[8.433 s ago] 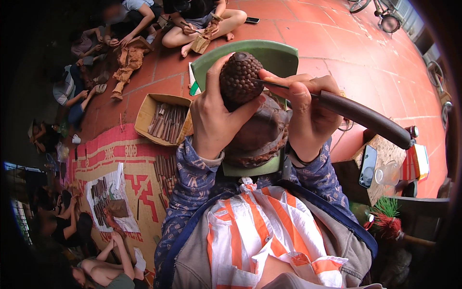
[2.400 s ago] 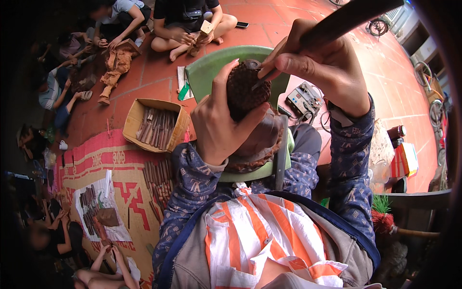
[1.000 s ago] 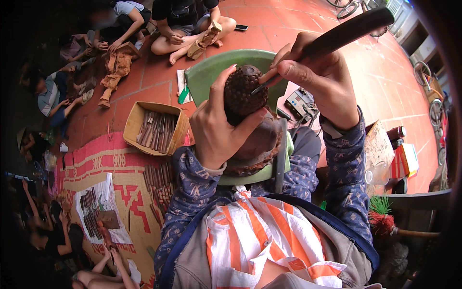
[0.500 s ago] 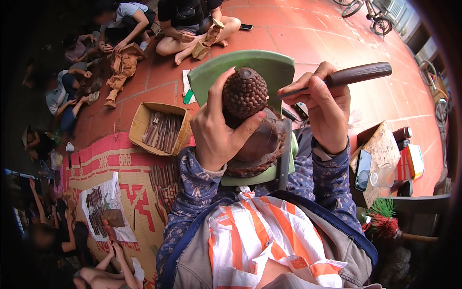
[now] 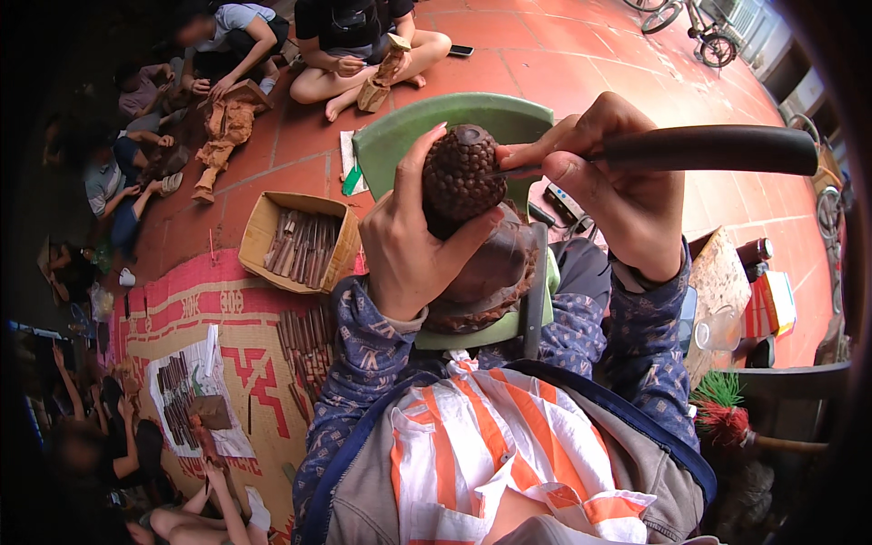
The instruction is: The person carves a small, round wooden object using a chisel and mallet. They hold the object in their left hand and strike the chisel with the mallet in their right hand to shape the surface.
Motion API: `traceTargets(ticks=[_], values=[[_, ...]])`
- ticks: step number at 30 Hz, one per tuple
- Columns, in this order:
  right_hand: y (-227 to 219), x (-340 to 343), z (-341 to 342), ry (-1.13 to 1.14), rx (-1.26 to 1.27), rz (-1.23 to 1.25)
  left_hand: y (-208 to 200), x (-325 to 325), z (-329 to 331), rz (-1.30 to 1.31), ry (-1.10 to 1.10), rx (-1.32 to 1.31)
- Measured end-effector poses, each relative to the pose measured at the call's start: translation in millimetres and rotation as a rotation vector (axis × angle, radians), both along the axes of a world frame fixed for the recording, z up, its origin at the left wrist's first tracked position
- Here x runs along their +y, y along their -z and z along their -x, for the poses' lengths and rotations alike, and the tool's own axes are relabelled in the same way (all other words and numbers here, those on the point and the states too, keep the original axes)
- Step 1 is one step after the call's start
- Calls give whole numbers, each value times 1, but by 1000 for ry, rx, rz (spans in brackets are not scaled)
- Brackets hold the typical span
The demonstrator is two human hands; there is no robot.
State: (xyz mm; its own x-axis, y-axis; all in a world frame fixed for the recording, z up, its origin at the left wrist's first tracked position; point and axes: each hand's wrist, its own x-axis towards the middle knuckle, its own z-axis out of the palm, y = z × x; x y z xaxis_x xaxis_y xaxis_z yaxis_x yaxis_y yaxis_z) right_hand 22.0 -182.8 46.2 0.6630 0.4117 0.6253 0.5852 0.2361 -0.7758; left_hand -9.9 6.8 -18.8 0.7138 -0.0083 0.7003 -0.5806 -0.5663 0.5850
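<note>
A dark brown wooden carving (image 5: 465,173), its knobbly top covered in small round curls, stands between my knees. My left hand (image 5: 397,250) is wrapped around its left side, fingers along the knobs and thumb across the smoother part below. In my right hand (image 5: 627,195) is a carving chisel (image 5: 713,150) with a long dark handle pointing right. I pinch it near the thin blade, whose tip meets the right side of the knobs. A fingertip of this hand also rests close to that spot. The carving's far side is hidden.
Behind the carving is a green plastic chair (image 5: 377,145). A cardboard box (image 5: 341,259) of chisels sits to the left, with more chisels (image 5: 309,350) on a patterned mat (image 5: 259,436). Several people work at the left and far side. A board (image 5: 722,291) bears a plastic cup at right.
My right hand has turned and risen, bringing the chisel's tip leftward onto the knobs; its handle now looks larger and reaches farther right. My left hand keeps its hold on the carving.
</note>
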Motion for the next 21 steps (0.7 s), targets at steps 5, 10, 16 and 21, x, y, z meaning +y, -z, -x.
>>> traceTargets(ticks=[5,10,16,21], values=[[-5,-6,-8,-115,-80,62,0,0,0,2,0,-18],[-18,-13,-9,-130,-41,236,-1,-1,0,-1,4,-29],[-30,-11,-7,-40,-26,388,0,0,-1,8,2,-33],[-24,-5,-14,-21,134,232,1,-1,-2,5,-5,-31]])
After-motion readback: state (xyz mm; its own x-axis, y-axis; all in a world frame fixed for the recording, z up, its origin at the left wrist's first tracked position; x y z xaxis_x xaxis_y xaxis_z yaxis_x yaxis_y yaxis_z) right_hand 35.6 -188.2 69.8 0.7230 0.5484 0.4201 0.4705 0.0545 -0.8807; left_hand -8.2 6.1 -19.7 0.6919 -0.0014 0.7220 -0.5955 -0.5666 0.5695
